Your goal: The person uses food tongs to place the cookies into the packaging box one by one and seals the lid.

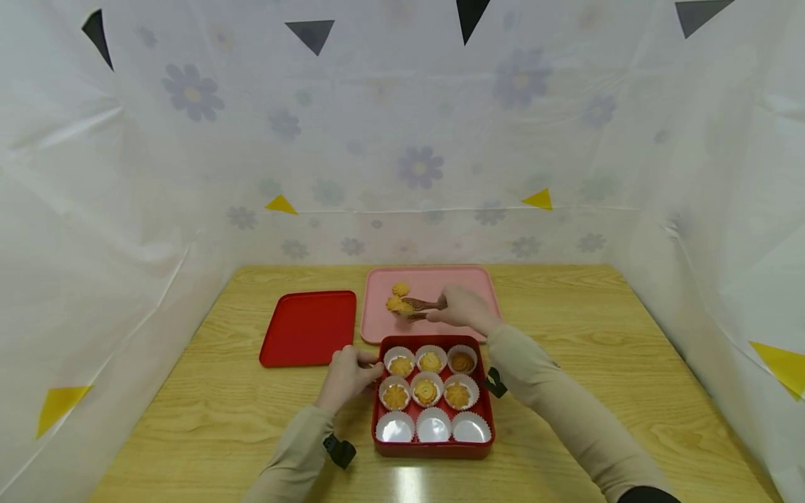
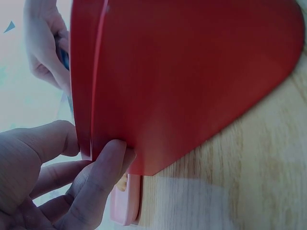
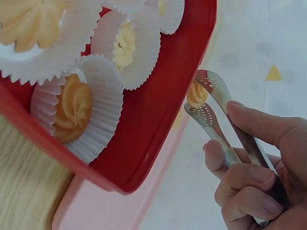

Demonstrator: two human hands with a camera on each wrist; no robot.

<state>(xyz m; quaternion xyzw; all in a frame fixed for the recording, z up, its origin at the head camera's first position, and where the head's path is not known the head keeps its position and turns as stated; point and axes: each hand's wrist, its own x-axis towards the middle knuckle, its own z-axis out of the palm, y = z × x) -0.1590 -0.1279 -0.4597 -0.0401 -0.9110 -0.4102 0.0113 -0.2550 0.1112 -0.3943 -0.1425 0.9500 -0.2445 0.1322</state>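
My right hand point(image 1: 464, 309) holds metal tongs point(image 3: 216, 108) with perforated tips over the pink tray point(image 1: 474, 283). Between the tips sits a piped cookie point(image 3: 197, 94). Close by on that tray lies another cookie point(image 1: 400, 288). My left hand point(image 1: 350, 377) grips the red box point(image 1: 434, 450) at its left side near the far corner, thumb at the rim, as the left wrist view shows. White paper cups line the box in rows. Cookies point(image 1: 425, 391) fill the cups of the far and middle rows; the near row's paper cups point(image 1: 433, 425) show bare white insides.
A flat red lid-like tray point(image 1: 311, 328) lies left of the pink tray, just beyond my left hand. Everything stands on a wood-grain table point(image 1: 207, 419). White patterned sheeting point(image 1: 421, 126) rises behind the table and at both sides.
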